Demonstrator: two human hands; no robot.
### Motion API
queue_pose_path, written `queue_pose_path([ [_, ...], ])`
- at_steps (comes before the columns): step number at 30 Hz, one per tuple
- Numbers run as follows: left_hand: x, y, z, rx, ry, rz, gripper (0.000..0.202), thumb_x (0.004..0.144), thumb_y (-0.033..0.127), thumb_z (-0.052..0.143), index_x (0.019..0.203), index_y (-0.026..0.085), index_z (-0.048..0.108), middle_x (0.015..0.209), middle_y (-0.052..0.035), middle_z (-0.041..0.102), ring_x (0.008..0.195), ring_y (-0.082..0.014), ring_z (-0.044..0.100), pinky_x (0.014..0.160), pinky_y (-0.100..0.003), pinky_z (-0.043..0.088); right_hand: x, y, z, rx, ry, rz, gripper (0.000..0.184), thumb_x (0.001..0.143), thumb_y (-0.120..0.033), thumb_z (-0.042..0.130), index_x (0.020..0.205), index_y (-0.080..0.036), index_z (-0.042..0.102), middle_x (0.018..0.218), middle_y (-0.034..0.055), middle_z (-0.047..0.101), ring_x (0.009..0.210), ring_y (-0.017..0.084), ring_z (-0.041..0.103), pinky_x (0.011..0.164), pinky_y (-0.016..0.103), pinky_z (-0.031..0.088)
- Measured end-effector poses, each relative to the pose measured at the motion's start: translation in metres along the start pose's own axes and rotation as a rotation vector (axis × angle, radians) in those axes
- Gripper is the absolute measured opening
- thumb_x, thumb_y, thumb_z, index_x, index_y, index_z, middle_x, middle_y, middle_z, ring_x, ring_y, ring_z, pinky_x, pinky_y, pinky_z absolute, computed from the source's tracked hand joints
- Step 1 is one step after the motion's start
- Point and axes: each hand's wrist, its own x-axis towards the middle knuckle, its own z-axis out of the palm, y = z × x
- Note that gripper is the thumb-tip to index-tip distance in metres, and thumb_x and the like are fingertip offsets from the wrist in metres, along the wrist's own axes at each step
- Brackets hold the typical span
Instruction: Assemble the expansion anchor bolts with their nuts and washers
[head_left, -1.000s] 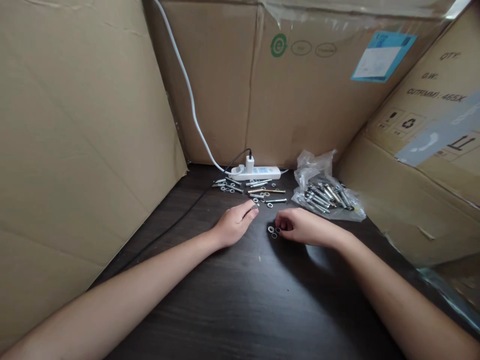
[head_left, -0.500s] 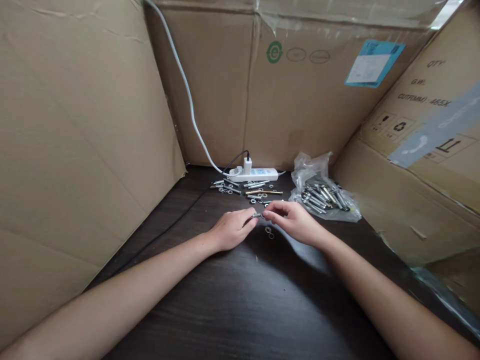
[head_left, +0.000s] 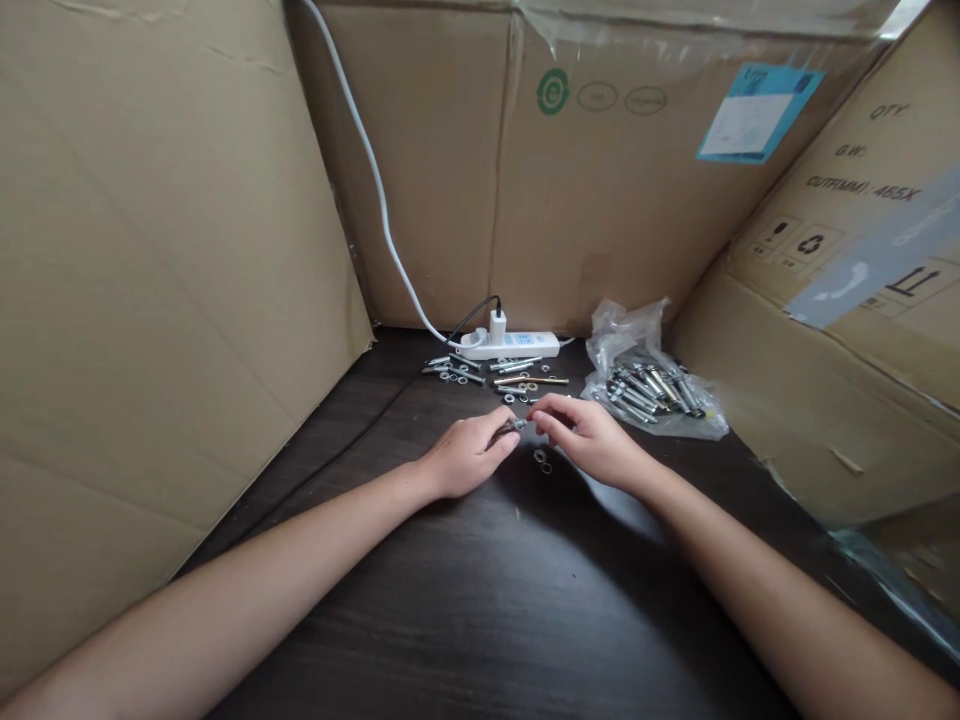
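Note:
My left hand (head_left: 466,456) is closed around a threaded metal bolt (head_left: 519,424), whose end sticks out past the thumb and index finger towards the right. Most of the bolt's length is hidden inside the hand. Facing it, my right hand (head_left: 592,440) has its thumb and fingertips bent together close to the bolt's tip. Whatever is between those fingertips is too small to make out. On the dark table just below the hands lie a nut (head_left: 540,455) and a thin ring-shaped washer (head_left: 546,468).
Behind the hands lie loose bolts (head_left: 531,380) with several nuts and washers. A clear plastic bag (head_left: 626,335) full of bolts sits at right. A white power strip (head_left: 517,346) with a black cable (head_left: 360,428) stands at the back. Cardboard boxes (head_left: 420,180) enclose the table.
My left thumb and index finger have shifted on the bolt and stand slightly more apart. My right fingertips remain by its end. The whole view has shifted a little.

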Motion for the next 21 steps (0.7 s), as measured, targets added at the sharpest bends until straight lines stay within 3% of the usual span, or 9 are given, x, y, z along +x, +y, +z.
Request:
queue_pose_path([
  [4,0.0,0.0,-0.001,-0.056,0.01,-0.028,0.024,0.09,0.033,0.039,0.11,0.022,0.047,0.086,0.0006,0.06,0.077,-0.0163,0.057,0.074,-0.027,0.041,-0.002,-0.003,-0.019,-0.13,-0.168,0.064,0.019,0.086,-0.03,0.049,0.082,-0.018,0.063,0.069,0.0005,0.062,0.061,0.013,0.053,0.058,0.025,0.039],
  [8,0.0,0.0,-0.001,-0.069,0.03,-0.019,0.03,0.092,0.04,0.035,0.113,0.024,0.05,0.085,0.0009,0.061,0.077,-0.0162,0.057,0.076,-0.029,0.042,-0.007,-0.005,-0.027,-0.25,-0.358,0.196,0.016,0.079,-0.033,0.059,0.073,-0.019,0.065,0.063,0.0004,0.064,0.056,0.014,0.054,0.052,0.025,0.037],
  [15,0.001,0.0,0.001,-0.058,0.063,-0.01,0.028,0.092,0.039,0.037,0.106,0.023,0.056,0.083,0.0011,0.062,0.076,-0.0153,0.056,0.075,-0.027,0.042,-0.008,-0.002,-0.012,-0.424,-0.3,0.184,0.012,0.069,-0.033,0.069,0.072,-0.021,0.069,0.065,0.0034,0.065,0.055,0.016,0.057,0.05,0.026,0.037],
  [21,0.001,0.001,0.0,-0.026,0.057,0.007,0.026,0.092,0.038,0.037,0.103,0.023,0.056,0.079,0.0026,0.06,0.069,-0.0129,0.053,0.069,-0.024,0.04,-0.006,-0.005,-0.007,-0.466,-0.334,0.188,0.007,0.07,-0.027,0.065,0.073,-0.021,0.068,0.068,0.0038,0.066,0.056,0.016,0.057,0.051,0.026,0.036],
])
